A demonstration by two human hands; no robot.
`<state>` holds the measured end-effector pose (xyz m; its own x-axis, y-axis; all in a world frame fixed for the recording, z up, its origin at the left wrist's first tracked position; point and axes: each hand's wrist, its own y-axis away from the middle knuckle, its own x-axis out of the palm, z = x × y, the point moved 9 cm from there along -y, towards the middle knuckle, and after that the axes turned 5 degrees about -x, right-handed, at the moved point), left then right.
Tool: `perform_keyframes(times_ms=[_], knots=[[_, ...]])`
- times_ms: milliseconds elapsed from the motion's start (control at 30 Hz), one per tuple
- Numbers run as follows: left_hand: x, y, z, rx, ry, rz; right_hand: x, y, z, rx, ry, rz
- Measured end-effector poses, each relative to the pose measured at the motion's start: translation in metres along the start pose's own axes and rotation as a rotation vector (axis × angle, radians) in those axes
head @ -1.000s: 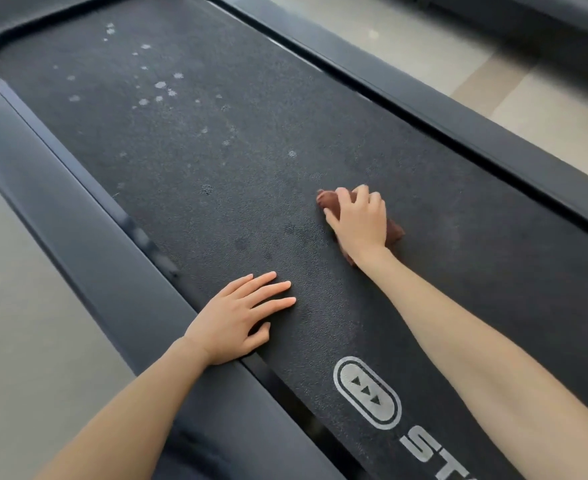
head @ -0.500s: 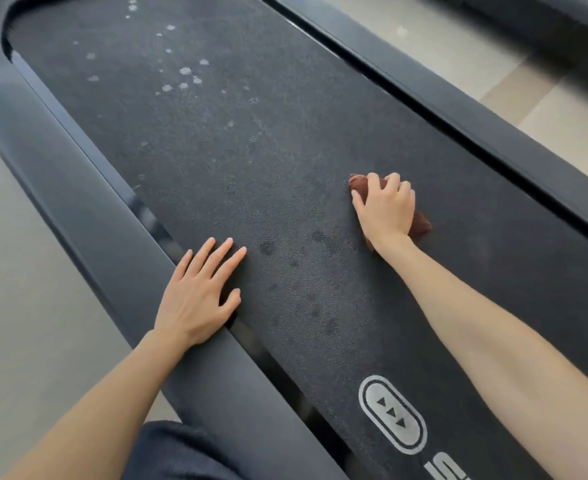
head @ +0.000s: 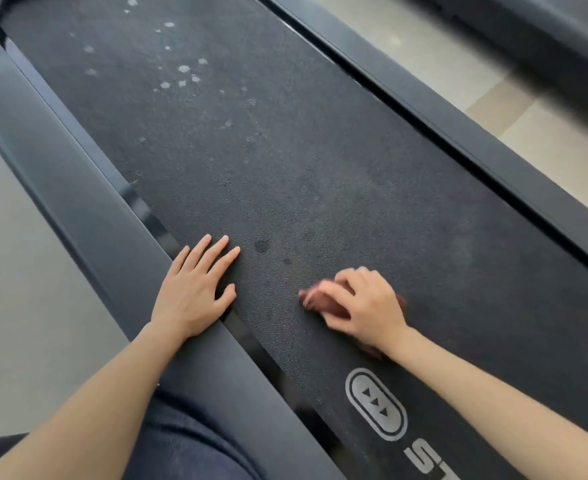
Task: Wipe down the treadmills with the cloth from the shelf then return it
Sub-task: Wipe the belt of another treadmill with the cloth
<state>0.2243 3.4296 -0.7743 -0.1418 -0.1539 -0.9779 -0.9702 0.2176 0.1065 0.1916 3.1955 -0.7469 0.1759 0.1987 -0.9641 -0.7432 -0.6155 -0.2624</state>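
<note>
Midway through the wiping stage, the right hand (head: 365, 303) curls its fingers over a crumpled reddish-brown cloth (head: 320, 301) and presses it onto the dark, textured treadmill belt (head: 320, 174); both hand and cloth are slightly blurred, consistent with a stroke in progress. The left hand (head: 192, 292) holds nothing: it lies flat with straight fingers just beside the right hand, its palm on the smooth black side rail (head: 78, 209) and its fingertips on the belt edge. Fetching the cloth is evidently done. Just beyond the fingertips of both hands the belt carries a few dark, damp-looking marks (head: 261, 245), and well beyond them a scatter of pale whitish spots (head: 183, 69) appears unwiped, so most of this belt's far length is judged outstanding. Behind the right wrist sits a white printed arrow logo (head: 375, 403). Far beyond the right hand, across a strip of pale floor (head: 424, 46), a second dark machine (head: 545, 39) is partly visible; whether it has been cleaned cannot be told. No shelf is in view, so the return of the cloth is left to do.
</note>
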Motion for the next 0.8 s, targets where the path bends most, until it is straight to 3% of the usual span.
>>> perform_keyframes(times_ms=[133,233,267,467,600,800], knots=[[0.001,0.000,0.001,-0.003,-0.026,0.011,0.007,-0.058,-0.063,0.300,0.128,0.009],[0.001,0.000,0.002,-0.010,-0.023,0.026,0.012,-0.069,-0.067,0.557,0.154,0.055],[0.001,0.000,0.002,-0.009,-0.019,0.033,0.009,-0.064,-0.053,0.547,0.145,0.025],[-0.001,-0.009,0.021,0.022,0.082,0.101,0.008,0.001,0.074,0.074,-0.049,-0.034],[-0.014,-0.022,0.067,-0.058,-0.007,0.031,0.014,-0.042,0.062,0.018,-0.021,-0.070],[-0.016,-0.021,0.070,-0.042,-0.041,-0.006,0.030,-0.114,0.031,0.037,0.037,-0.055]])
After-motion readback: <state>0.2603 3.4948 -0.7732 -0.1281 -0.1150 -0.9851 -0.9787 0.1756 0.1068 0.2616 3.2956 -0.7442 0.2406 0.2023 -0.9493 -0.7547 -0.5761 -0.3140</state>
